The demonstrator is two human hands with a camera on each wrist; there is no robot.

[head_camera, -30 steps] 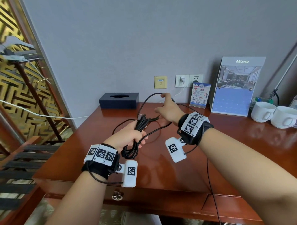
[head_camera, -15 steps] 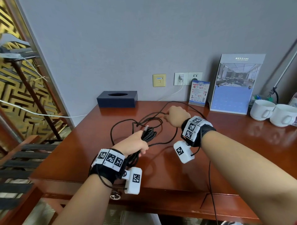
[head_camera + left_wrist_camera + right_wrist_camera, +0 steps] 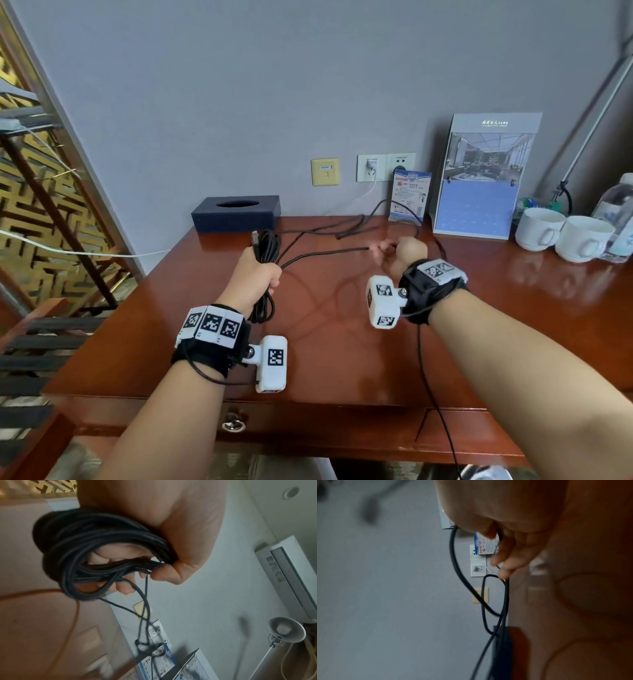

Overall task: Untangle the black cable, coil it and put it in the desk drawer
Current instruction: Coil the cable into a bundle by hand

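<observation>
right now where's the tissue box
In the head view the tissue box sits at the back left of the desk against the wall, left of the yellow wall plate and just behind the left hand.

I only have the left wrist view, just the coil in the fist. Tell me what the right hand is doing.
Observer: In the head view the right hand pinches a single strand of the black cable, which stretches across to the coil in the left hand.
Operator: Report what is left uncoiled.
Observer: Several loose loops lie on the desk near the wall, passing in front of the small blue card.
Operator: Check the drawer.
Observer: The desk drawer is shut, and neither hand touches its ring handle.
</observation>
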